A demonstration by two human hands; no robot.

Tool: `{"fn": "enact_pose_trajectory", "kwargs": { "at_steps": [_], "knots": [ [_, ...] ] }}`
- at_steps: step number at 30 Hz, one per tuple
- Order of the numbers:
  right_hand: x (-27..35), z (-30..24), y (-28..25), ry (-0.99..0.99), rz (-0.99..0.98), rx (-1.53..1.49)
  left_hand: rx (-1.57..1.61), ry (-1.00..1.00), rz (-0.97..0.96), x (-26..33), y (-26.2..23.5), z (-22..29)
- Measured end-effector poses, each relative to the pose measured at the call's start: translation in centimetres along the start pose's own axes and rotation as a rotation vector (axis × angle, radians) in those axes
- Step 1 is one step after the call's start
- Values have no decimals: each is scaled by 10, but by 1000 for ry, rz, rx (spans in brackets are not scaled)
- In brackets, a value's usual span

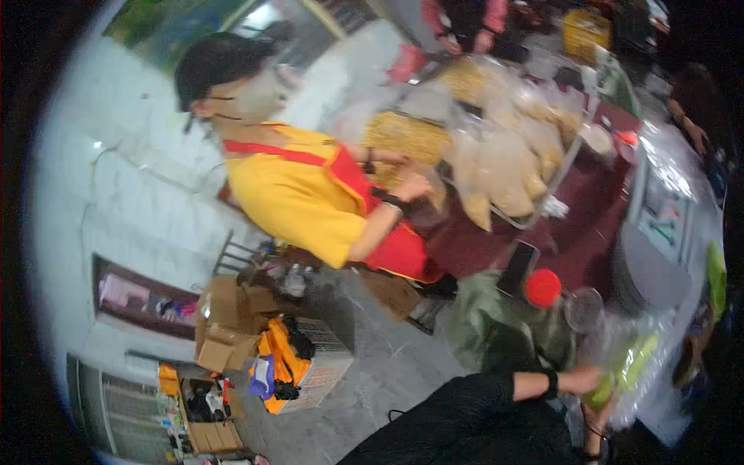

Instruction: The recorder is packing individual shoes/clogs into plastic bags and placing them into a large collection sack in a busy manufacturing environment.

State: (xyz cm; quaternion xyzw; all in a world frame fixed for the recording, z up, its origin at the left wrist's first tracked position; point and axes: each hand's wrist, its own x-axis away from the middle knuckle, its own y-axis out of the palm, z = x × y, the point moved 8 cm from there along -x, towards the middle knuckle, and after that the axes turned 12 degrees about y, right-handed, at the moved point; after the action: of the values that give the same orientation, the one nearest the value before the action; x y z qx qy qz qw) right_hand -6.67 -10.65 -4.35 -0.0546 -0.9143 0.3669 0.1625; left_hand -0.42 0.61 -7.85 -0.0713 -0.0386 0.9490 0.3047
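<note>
Where hands converge, green-and-clear plastic, touching them

A pale, bluish-white wall fills the left side, with a dark-framed opening in it and a greyish panelled door or window near the lower left. Bright light shows near the top, beside a blurred green panel. The grey floor carries stacked cardboard boxes and a pale crate topped with orange. A dark red tabletop stands to the right.
</note>
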Motion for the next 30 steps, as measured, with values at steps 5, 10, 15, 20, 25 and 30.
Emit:
{"fn": "enact_pose_trajectory", "kwargs": {
  "at_steps": [5,10,15,20,25,30],
  "knots": [
    [-9,-51,5,79,101,36,-365,-237,-143,12,-59,11],
    [-12,-37,5,30,231,228,-461,-169,-94,0,-68,22],
    [-11,-28,-6,103,224,203,-364,-107,-137,-11,-52,30],
    [3,-23,-37,116,383,100,-159,-195,-307,-3,-26,58],
    [19,-36,-61,-19,450,262,-213,-152,-344,-1,-27,87],
    [39,-51,-68,-210,742,529,-162,-163,-280,5,-40,76]
  ]
}}
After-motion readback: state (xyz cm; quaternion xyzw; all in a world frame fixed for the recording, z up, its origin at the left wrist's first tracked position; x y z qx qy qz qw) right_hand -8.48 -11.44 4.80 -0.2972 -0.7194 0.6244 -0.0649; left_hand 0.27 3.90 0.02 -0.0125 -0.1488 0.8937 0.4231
